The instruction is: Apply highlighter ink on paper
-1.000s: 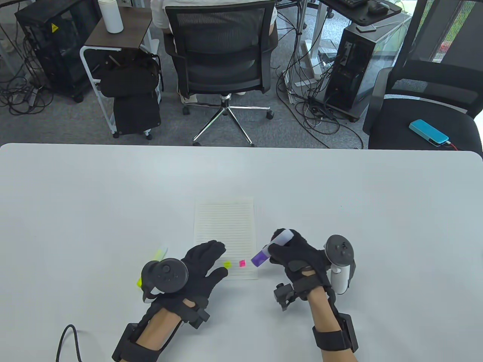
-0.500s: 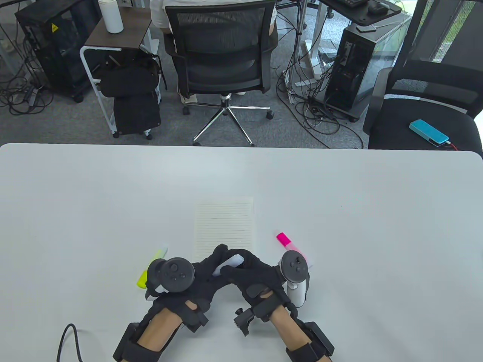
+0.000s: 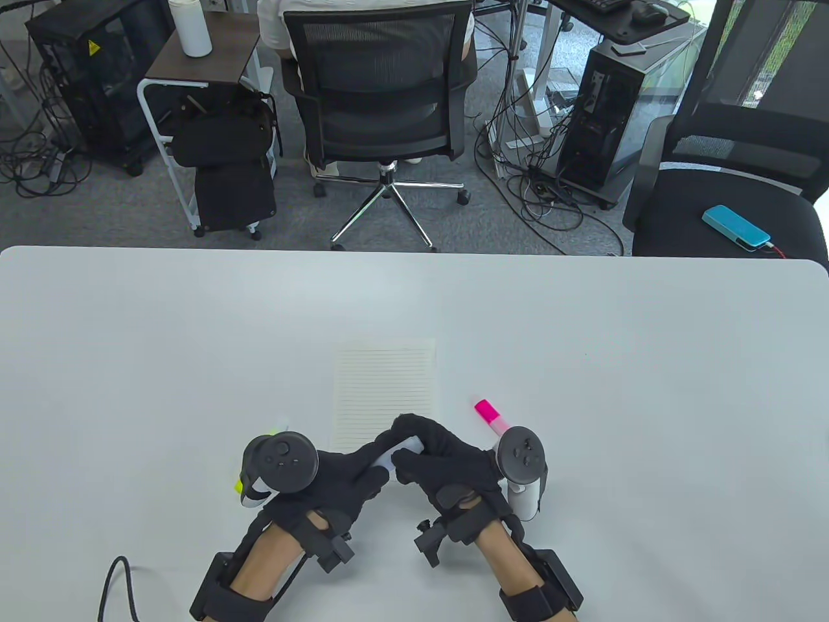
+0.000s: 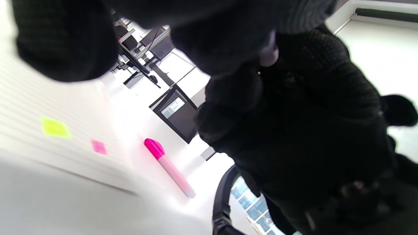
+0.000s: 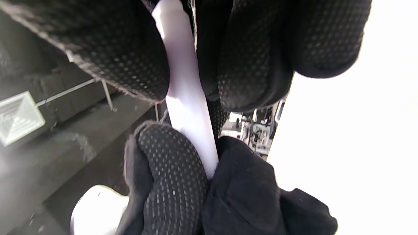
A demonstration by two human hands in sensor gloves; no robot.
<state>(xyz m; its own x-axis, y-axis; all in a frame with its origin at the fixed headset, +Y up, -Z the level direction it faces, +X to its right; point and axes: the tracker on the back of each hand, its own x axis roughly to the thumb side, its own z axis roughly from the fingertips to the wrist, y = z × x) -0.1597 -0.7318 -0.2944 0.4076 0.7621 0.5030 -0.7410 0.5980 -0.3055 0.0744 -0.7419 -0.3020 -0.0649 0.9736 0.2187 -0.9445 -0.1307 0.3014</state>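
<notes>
Over the near edge of the lined paper [image 3: 385, 382], both gloved hands meet on a lilac highlighter [image 3: 400, 449]. My right hand [image 3: 414, 448] holds its pale barrel [image 5: 184, 94], fingers wrapped round it. My left hand [image 3: 374, 465] grips the other end, whose purple cap is hidden inside the fingers. The left wrist view shows a yellow mark [image 4: 55, 127] and a pink mark [image 4: 98, 147] on the paper.
A pink highlighter [image 3: 487, 413] lies capped on the table right of the paper, partly behind the right tracker. A yellow highlighter [image 3: 239, 484] lies left of the paper, mostly hidden under the left tracker. A black cable [image 3: 120, 576] runs at the near left.
My right hand carried the lilac highlighter left and towards me. My left hand lifted off the paper and closed round its purple end. The pink highlighter came into view.
</notes>
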